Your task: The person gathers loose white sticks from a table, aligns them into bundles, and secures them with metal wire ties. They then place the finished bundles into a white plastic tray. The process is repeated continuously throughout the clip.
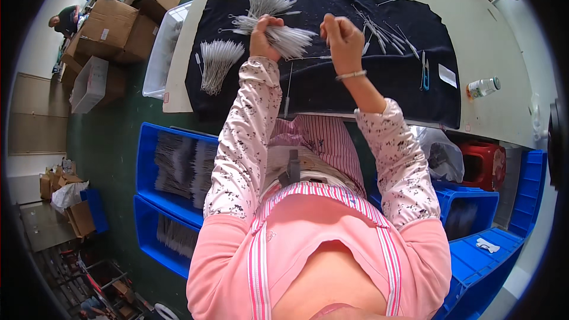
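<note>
My left hand [262, 41] is closed around a bundle of thin white wire-handled brushes [293, 41], fanned out over the dark cloth [415, 104]. Just beyond it lies another pile of the same brushes [267, 0], and a third pile [221, 62] rests to its left. My right hand [344, 37] is raised to the right of the bundle, its fingers curled in a pinch; anything between them is too small to make out. Loose brushes [382, 32] are scattered to the right of it. Single brushes [288, 92] lie on the cloth in front of me.
A blue-handled tool [425, 76], a white paper [447, 75] and a small bottle [483, 88] are on the right of the table [504, 53]. Blue crates [141, 169] of brushes stand below left; more blue crates [474, 261] and a red stool [489, 166] sit right.
</note>
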`<state>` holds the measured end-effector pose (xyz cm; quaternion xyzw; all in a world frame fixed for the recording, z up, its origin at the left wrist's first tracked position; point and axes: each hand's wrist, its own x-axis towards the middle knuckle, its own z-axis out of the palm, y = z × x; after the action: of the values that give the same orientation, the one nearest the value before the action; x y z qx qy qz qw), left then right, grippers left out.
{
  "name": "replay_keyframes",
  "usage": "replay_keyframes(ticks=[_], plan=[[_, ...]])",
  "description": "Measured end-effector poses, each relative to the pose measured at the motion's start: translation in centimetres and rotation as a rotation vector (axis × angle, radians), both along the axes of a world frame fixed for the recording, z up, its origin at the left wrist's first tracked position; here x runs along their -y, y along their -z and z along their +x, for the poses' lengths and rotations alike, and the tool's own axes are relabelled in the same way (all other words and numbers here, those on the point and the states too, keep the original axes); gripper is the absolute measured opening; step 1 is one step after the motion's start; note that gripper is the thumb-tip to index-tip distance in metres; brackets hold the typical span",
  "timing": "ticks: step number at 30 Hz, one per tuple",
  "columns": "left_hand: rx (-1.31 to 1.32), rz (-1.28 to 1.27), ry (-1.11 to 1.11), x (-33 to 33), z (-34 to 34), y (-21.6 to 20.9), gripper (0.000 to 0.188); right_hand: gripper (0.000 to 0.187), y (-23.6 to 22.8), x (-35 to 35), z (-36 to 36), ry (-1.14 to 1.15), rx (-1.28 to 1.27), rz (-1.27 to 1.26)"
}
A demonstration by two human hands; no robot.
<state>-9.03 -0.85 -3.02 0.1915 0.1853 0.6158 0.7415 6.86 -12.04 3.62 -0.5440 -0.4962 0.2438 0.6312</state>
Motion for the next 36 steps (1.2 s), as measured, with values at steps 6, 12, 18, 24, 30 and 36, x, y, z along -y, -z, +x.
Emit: replay_keyframes(ticks=[6,12,18,24,30,36], plan=[[0.064,-0.027,0.018,1.4,-0.8,-2.0,0.02,0.043,6.7,2.6,-3.5,-0.202,0.694,-0.612],[0.025,0.032,0.031,2.9,-2.0,-2.1,0.013,0.032,10.0,1.6,-4.8,-0.144,0.654,-0.707],[-0.291,0.043,-0.072,3.0,-4.1,-1.2,0.015,0.019,8.1,-0.6,0.0,0.003,0.624,-0.444],[-0.734,0.255,-0.144,3.9,-2.9,-1.1,0.022,0.016,8.4,-5.8,0.9,-0.187,1.235,-0.462],[-0.804,0.327,-0.112,5.0,-3.0,-1.4,0.026,0.015,8.7,-6.1,1.7,-0.236,1.277,-0.388],[-0.788,0.341,-0.118,5.4,-3.7,-0.8,0.031,0.007,4.4,-5.2,0.2,-0.124,0.693,0.056]])
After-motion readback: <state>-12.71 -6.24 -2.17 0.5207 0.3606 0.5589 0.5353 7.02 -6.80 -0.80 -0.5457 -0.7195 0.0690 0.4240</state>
